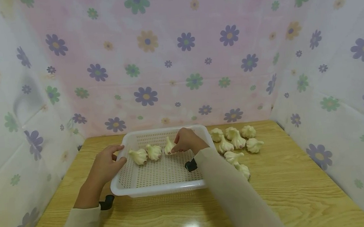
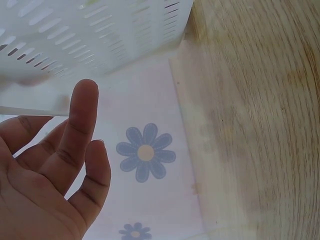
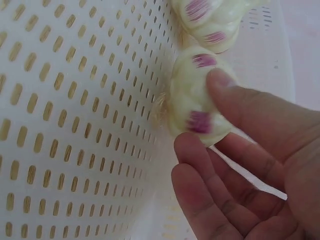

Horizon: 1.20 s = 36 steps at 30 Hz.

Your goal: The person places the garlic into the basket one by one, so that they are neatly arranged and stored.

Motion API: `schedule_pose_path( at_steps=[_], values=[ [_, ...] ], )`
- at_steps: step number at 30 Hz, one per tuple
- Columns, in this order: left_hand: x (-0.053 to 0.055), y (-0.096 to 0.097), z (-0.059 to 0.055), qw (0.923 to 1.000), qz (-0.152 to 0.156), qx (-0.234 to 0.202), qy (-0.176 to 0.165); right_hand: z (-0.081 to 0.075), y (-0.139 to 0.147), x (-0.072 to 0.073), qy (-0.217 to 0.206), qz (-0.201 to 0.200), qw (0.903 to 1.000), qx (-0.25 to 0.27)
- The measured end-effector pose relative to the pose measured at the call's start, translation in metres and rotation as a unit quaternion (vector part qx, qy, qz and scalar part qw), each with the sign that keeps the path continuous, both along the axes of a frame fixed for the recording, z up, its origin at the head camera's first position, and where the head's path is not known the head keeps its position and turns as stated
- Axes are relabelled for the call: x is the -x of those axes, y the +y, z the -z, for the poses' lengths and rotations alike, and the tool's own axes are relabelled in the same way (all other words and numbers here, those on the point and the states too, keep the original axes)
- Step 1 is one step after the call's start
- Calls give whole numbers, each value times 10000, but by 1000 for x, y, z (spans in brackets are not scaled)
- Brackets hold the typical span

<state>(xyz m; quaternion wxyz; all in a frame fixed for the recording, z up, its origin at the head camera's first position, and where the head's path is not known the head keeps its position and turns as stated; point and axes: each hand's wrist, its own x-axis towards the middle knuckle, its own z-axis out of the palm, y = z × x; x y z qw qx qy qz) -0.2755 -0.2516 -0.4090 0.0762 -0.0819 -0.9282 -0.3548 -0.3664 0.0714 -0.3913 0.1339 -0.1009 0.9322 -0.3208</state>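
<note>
A white slotted plastic basket [image 1: 162, 189] stands on the table. My left hand [image 1: 106, 165] grips its left rim; in the left wrist view a finger [image 2: 82, 115] lies against the outer wall, and reddish finger shapes show through the plastic. Inside the basket, my right hand [image 1: 187, 140] pinches a garlic bulb [image 1: 168, 146] between thumb and fingertips. That bulb, cream with purple streaks [image 3: 200, 122], sits low by the far wall, its root tuft close to the slotted floor. Two more garlic bulbs, one at the left [image 1: 138, 156] and one beside it [image 1: 154, 152], lie in the basket.
Several garlic bulbs [image 1: 238, 139] are grouped on the wooden table [image 1: 289, 176] right of the basket, the nearest ones partly behind my right sleeve [image 1: 236, 194]. Flower-printed cloth [image 1: 166, 75] encloses the table at the back and both sides.
</note>
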Motion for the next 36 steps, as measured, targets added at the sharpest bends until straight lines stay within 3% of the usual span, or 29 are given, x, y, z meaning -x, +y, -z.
schedule_pose_path(
  at_steps=[24,36],
  values=[
    [-2,1,-3,9998,-70,-85,-165,-2,0,-2,-128,-35,9995,273],
    [-1,0,-2,9999,-58,-60,-129,-2,2,0,264,-198,9995,3]
  ],
)
